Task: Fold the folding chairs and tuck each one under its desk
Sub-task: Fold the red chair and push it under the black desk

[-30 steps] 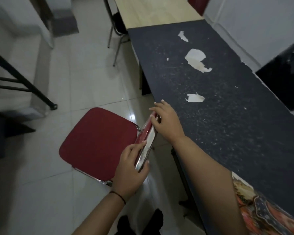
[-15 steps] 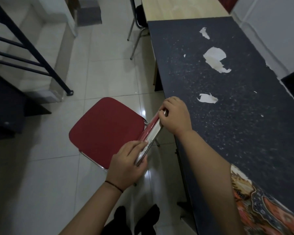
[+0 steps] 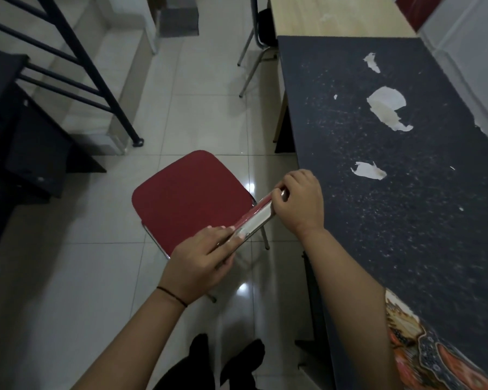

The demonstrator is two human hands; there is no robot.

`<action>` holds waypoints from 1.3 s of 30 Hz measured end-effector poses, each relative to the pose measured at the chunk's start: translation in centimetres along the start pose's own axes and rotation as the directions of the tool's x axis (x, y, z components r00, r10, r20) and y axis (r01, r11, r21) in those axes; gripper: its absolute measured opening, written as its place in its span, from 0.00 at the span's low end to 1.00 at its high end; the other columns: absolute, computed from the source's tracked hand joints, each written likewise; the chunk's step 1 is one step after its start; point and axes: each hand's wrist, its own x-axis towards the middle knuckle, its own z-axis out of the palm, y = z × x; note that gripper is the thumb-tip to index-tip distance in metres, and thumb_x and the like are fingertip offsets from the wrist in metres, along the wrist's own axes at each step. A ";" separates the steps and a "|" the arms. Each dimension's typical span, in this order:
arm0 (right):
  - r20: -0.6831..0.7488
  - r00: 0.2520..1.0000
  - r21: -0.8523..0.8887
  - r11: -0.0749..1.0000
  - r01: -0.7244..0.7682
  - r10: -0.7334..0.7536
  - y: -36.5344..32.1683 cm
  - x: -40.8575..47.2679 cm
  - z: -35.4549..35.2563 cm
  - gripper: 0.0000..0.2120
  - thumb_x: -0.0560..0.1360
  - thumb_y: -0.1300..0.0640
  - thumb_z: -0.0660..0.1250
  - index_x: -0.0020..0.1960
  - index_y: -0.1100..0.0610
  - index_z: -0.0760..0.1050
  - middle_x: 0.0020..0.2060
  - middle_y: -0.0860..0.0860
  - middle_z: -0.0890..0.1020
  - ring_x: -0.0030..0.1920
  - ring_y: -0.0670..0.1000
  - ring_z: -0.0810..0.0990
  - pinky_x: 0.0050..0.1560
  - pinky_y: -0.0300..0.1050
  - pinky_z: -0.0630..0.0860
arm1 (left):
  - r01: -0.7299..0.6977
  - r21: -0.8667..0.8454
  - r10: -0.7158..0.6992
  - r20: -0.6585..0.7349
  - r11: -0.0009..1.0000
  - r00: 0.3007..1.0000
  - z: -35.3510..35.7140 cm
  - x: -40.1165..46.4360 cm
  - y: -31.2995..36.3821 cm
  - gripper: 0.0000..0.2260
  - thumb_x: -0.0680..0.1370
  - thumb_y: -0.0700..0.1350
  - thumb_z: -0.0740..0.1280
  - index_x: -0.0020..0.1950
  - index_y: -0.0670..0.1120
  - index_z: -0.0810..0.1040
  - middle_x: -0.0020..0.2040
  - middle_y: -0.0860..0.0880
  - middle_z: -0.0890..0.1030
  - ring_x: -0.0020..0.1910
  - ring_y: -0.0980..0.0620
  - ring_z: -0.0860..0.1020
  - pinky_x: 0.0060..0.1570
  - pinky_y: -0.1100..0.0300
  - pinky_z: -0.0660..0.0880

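Both hands were on the backrest [image 3: 255, 218] of the red folding chair [image 3: 190, 198], which stood on the tiled floor [image 3: 68, 277] just beside the dark desk [image 3: 406, 206], seat still flat and open toward ten o'clock. The left hand [image 3: 200, 263] gripped the near end of the backrest's top edge, fingers [image 3: 223, 230] curled over it; the right hand [image 3: 300, 199] was clenched round the far end at about one o'clock from the left. So a two-handed hold, evenly spread — a sound start!

Judging from this, the fold had not begun. To do it well, the seat probably had to be tipped up toward the backrest, so one hand might need to drop to the seat's front rim while the other steadied the frame. Skin kept clear of the chrome hinges would avoid a pinch. The chair's legs sat close to the desk's edge, so a small pull away toward nine o'clock would give room. Once flat, it looked best slid in low, under the desk, between its legs.

Farther off at twelve o'clock, another chair [image 3: 254, 52] stood by a light wooden desk [image 3: 335, 18].
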 end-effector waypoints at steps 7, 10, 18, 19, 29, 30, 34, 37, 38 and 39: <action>-0.087 0.995 0.057 0.996 0.061 -0.056 -4.1 -1.5 2.6 0.10 0.71 0.56 0.60 0.33 0.59 0.72 0.33 0.52 0.74 0.39 0.51 0.72 0.52 0.50 0.73 | -0.049 0.142 0.042 0.048 0.989 0.998 -2.5 -3.4 -4.7 0.15 0.77 0.43 0.65 0.64 0.48 0.74 0.59 0.46 0.79 0.57 0.47 0.78 0.58 0.48 0.73; -0.092 0.992 0.058 0.994 0.087 -0.082 -5.7 -2.1 3.8 0.11 0.72 0.57 0.60 0.34 0.60 0.73 0.34 0.52 0.75 0.38 0.52 0.73 0.54 0.50 0.73 | -0.057 0.132 0.049 0.065 0.990 0.997 -3.7 -4.7 -6.2 0.17 0.77 0.43 0.65 0.66 0.49 0.72 0.62 0.46 0.77 0.60 0.48 0.76 0.58 0.51 0.74; -0.004 0.964 -0.093 0.959 0.266 -0.267 -7.3 -4.3 5.0 0.21 0.79 0.45 0.55 0.45 0.60 0.77 0.43 0.55 0.77 0.45 0.55 0.74 0.52 0.45 0.68 | -0.029 0.155 0.015 0.088 0.987 0.996 -6.1 -7.7 -9.5 0.16 0.78 0.44 0.65 0.66 0.49 0.73 0.63 0.45 0.76 0.61 0.47 0.76 0.58 0.50 0.75; 0.020 0.960 -0.117 0.953 0.279 -0.279 -7.6 -4.6 5.0 0.24 0.79 0.42 0.53 0.46 0.60 0.77 0.43 0.55 0.77 0.46 0.55 0.74 0.53 0.45 0.67 | -0.027 0.156 0.012 0.097 0.987 0.995 -6.5 -7.9 -9.8 0.16 0.78 0.45 0.64 0.66 0.50 0.73 0.62 0.45 0.77 0.60 0.46 0.76 0.57 0.50 0.75; 0.040 0.964 -0.268 0.927 0.263 -0.262 -12.4 -6.7 6.0 0.32 0.77 0.34 0.47 0.42 0.60 0.75 0.40 0.55 0.77 0.43 0.55 0.76 0.49 0.48 0.74 | -0.038 0.049 0.026 0.220 0.998 0.975 -9.6 -10.1 -14.8 0.17 0.80 0.47 0.59 0.68 0.56 0.69 0.58 0.45 0.78 0.52 0.46 0.78 0.48 0.50 0.78; 0.027 0.965 -0.287 0.923 0.258 -0.261 -12.6 -7.1 6.0 0.31 0.77 0.34 0.47 0.42 0.60 0.75 0.40 0.55 0.77 0.43 0.55 0.76 0.48 0.48 0.74 | -0.058 0.047 0.046 0.220 0.997 0.974 -9.6 -10.1 -15.2 0.17 0.79 0.47 0.59 0.68 0.56 0.69 0.59 0.44 0.78 0.54 0.46 0.77 0.50 0.50 0.77; -0.060 0.978 -0.362 0.917 0.167 -0.202 -14.6 -9.6 7.2 0.32 0.79 0.35 0.46 0.42 0.60 0.75 0.40 0.56 0.78 0.43 0.55 0.76 0.47 0.49 0.74 | -0.153 0.085 0.126 0.265 0.985 0.956 -10.5 -10.1 -18.0 0.20 0.78 0.48 0.59 0.70 0.58 0.64 0.63 0.44 0.75 0.63 0.42 0.72 0.62 0.48 0.69; -0.147 0.973 -0.380 0.919 0.111 -0.178 -15.7 -10.5 8.3 0.30 0.80 0.38 0.48 0.43 0.61 0.76 0.41 0.57 0.78 0.44 0.57 0.77 0.48 0.51 0.75 | -0.155 0.129 0.117 0.261 0.979 0.958 -11.0 -9.5 -19.5 0.20 0.78 0.48 0.55 0.70 0.58 0.61 0.65 0.42 0.74 0.65 0.38 0.69 0.63 0.46 0.64; -0.164 0.971 -0.383 0.919 0.098 -0.172 -16.0 -10.5 8.7 0.29 0.80 0.39 0.49 0.44 0.61 0.76 0.41 0.57 0.78 0.44 0.57 0.77 0.48 0.51 0.75 | -0.129 0.129 0.095 0.241 0.983 0.966 -11.0 -9.3 -19.7 0.21 0.78 0.47 0.56 0.70 0.58 0.61 0.65 0.42 0.73 0.66 0.37 0.68 0.63 0.46 0.64; -0.178 0.969 -0.388 0.917 0.089 -0.169 -16.3 -10.4 9.1 0.28 0.80 0.39 0.49 0.45 0.61 0.76 0.40 0.57 0.78 0.43 0.58 0.77 0.48 0.51 0.75 | -0.091 0.118 0.064 0.217 0.989 0.974 -11.0 -9.3 -19.9 0.22 0.77 0.44 0.58 0.70 0.58 0.62 0.67 0.42 0.72 0.67 0.36 0.66 0.63 0.45 0.64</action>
